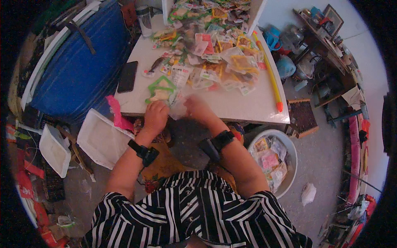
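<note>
Head view: a white rectangular table (pixel 248 111) bears heaped multicoloured plastic packets (pixel 211 74), cut off above. Near its front, a green-edged plastic packet (pixel 160 94) lies at the left hand (pixel 156 117); the right hand (pixel 199 109) is blurred; I cannot tell either grip.

A cluttered workroom — packets (pixel 244 62) heap the table (pixel 235 103).

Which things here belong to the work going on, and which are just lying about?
Probably part of the work:
green-edged packet, by the left hand
clear plastic, by the blurred right hand
packet pile
round basin holding packets

Probably just lying about:
phone
yellow stick
crumpled white scrap
</note>
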### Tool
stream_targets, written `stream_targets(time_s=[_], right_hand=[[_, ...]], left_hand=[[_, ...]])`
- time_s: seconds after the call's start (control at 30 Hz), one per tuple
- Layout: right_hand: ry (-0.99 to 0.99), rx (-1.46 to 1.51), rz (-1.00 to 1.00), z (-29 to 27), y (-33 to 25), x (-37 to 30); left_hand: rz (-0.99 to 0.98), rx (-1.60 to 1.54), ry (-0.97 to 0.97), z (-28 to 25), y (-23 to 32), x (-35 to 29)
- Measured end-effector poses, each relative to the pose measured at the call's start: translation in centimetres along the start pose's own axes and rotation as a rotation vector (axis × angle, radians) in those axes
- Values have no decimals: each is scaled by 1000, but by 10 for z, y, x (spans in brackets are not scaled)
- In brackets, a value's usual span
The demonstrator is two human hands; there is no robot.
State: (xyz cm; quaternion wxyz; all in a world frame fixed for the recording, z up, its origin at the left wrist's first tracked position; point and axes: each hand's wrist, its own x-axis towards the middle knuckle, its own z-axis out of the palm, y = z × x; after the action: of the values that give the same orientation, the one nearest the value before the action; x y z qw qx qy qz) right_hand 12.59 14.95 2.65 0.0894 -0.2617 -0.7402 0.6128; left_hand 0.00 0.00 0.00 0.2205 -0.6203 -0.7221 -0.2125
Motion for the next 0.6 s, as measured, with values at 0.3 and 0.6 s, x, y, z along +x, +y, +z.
stream_targets(time_s=[0.3,0.6], right_hand=[[351,-461,-677,-25,-41,-13],[245,-311,-432,-52,-73,-32]], left_hand=[[-194,-461,216,-53,-2,46],[-883,-1794,205,-89,10,55]])
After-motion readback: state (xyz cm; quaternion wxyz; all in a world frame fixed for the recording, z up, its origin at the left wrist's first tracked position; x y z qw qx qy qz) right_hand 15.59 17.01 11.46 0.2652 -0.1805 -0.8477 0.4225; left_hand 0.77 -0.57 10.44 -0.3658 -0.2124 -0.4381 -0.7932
